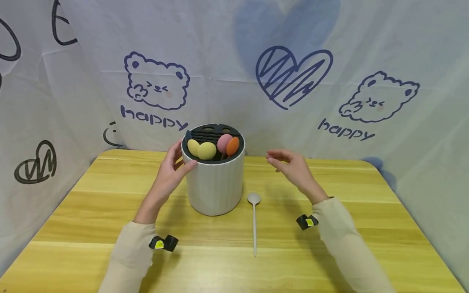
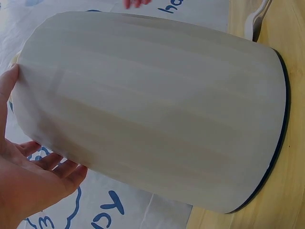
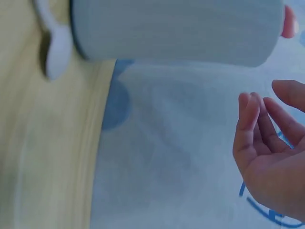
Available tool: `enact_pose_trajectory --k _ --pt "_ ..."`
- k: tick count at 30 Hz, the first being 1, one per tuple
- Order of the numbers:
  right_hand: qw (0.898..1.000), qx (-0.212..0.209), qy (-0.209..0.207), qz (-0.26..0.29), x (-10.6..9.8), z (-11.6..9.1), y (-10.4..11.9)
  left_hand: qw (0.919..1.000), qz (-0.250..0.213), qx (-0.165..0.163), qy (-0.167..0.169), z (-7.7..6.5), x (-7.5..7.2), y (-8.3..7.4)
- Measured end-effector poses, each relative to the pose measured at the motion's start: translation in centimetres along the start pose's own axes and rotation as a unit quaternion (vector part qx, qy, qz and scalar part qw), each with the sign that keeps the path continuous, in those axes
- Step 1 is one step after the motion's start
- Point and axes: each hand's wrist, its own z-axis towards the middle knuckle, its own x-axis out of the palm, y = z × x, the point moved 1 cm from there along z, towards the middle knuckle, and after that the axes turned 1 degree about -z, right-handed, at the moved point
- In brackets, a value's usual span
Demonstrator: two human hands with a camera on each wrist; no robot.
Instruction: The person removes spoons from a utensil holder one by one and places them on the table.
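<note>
A white ribbed utensil holder (image 1: 214, 187) with a black slotted top (image 1: 210, 133) stands upright on the table. Out of the slots poke two pale yellow utensil heads (image 1: 207, 151), a pink one (image 1: 224, 143) and an orange one (image 1: 233, 146). My left hand (image 1: 172, 169) grips the holder at its upper left, thumb at the rim and fingers along the side, as the left wrist view also shows. To the right of the holder, my right hand (image 1: 293, 169) hovers with loosely bent fingers and nothing in them. A pale long-handled spoon (image 1: 254, 199) lies between the holder and that hand.
The wood-grain table (image 1: 110, 228) ends at a white curtain (image 1: 220, 93) printed with bears and hearts, close behind the holder. Black wrist cameras (image 1: 163, 243) sit at both of my sleeves.
</note>
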Motion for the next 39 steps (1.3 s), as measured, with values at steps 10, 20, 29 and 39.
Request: enact_pose_trajectory --k 10,20,29,39 --pt "0.993 0.024 0.059 0.098 0.7 1.2 4.0 1.0000 0.002 -0.006 -0.003 -0.2 -0.2 0.0" --pt "0.993 0.017 0.074 0.093 1.5 2.5 6.5 1.0000 0.001 -0.008 -0.004 -0.3 -0.4 0.0" --pt "0.989 0.028 0.099 0.111 1.6 3.8 7.5 1.0000 -0.005 -0.004 0.001 -0.1 -0.1 -0.2" --pt "0.988 0.056 0.094 0.112 2.8 4.4 7.7 1.0000 -0.006 -0.004 0.003 0.0 0.0 -0.3"
